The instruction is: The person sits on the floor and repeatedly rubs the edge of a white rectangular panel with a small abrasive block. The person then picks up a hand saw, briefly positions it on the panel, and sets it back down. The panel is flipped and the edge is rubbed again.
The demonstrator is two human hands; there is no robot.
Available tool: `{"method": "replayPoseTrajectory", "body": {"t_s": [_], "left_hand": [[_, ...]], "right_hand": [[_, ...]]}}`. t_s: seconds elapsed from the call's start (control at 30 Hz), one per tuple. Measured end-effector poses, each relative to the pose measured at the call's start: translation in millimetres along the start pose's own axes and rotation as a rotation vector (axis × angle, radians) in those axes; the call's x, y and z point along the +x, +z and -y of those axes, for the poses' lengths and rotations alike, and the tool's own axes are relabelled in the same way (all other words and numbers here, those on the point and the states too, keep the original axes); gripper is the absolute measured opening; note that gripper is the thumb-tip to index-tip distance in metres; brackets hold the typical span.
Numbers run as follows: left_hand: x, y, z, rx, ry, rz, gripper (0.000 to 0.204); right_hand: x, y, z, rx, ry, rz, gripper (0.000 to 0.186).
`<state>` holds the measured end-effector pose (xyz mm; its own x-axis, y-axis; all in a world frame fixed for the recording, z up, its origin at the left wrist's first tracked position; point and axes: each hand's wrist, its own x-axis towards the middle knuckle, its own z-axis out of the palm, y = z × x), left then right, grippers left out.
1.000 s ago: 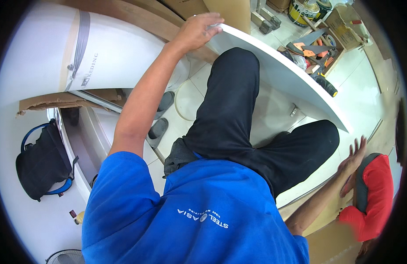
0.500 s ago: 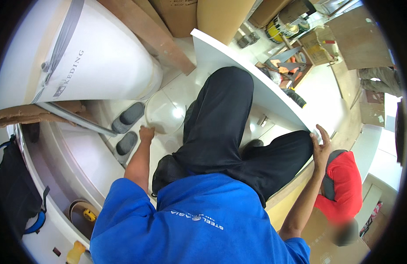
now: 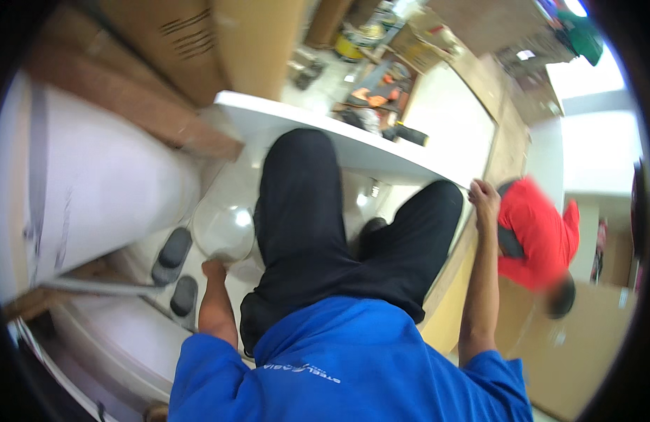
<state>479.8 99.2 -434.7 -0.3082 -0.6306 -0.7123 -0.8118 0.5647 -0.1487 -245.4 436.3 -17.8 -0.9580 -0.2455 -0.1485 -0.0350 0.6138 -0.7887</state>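
White panel (image 3: 381, 155) stretches across in front of the person's knees, its near face partly hidden by the black trousers (image 3: 300, 204). At its right end the right hand (image 3: 484, 195) has its fingers bent near the corner; blur makes it impossible to tell whether they grip it. The left hand (image 3: 214, 270), fingers curled, is low beside a pale round disc (image 3: 225, 224); whether it holds anything cannot be told. Grey slippers (image 3: 175, 247) sit left of the disc, close to a bulky white-wrapped roll (image 3: 107, 183) and a wooden beam (image 3: 128, 98), with cardboard boxes (image 3: 174, 42) behind. Beyond the panel, a tool box (image 3: 384, 88) with orange-handled tools crowds the space, a yellow-and-black tool (image 3: 407, 134) just beside it. A co-worker in a red top (image 3: 539, 225) is bent close to the right hand, near a large cardboard sheet (image 3: 592, 344). Glossy pale floor (image 3: 444, 116) runs through the cluttered room.
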Motion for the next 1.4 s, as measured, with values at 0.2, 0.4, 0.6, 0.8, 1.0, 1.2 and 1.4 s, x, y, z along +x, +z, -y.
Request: {"method": "replayPoseTrajectory", "body": {"t_s": [0.2,0.4,0.6,0.8,1.0,1.2,1.4], "left_hand": [[2,-32,15,-1.913,-0.748,-0.193,0.024],[-58,-143,31,-2.141,-0.286,-0.471,0.046],[-115,-323,24,-1.519,0.186,-0.469,0.034],[-252,-538,-1,-0.861,0.385,-0.551,0.030],[-377,-651,-77,-0.725,0.640,-0.722,0.039],[-413,-687,-154,-0.630,0.998,-0.955,0.052],[-419,-715,-210,-0.644,1.218,-0.767,0.050]], "right_hand": [[-20,8,4,0.283,0.108,-0.105,0.030],[-28,18,12,0.299,0.052,-0.125,0.026],[-31,10,9,0.435,0.074,-0.074,0.027],[-35,8,-1,0.485,-0.024,-0.037,0.030],[-35,8,-2,0.539,-0.015,-0.165,0.030],[-70,8,30,0.805,-0.081,-0.055,0.032],[-91,29,79,1.256,-0.036,0.442,0.052]]}}
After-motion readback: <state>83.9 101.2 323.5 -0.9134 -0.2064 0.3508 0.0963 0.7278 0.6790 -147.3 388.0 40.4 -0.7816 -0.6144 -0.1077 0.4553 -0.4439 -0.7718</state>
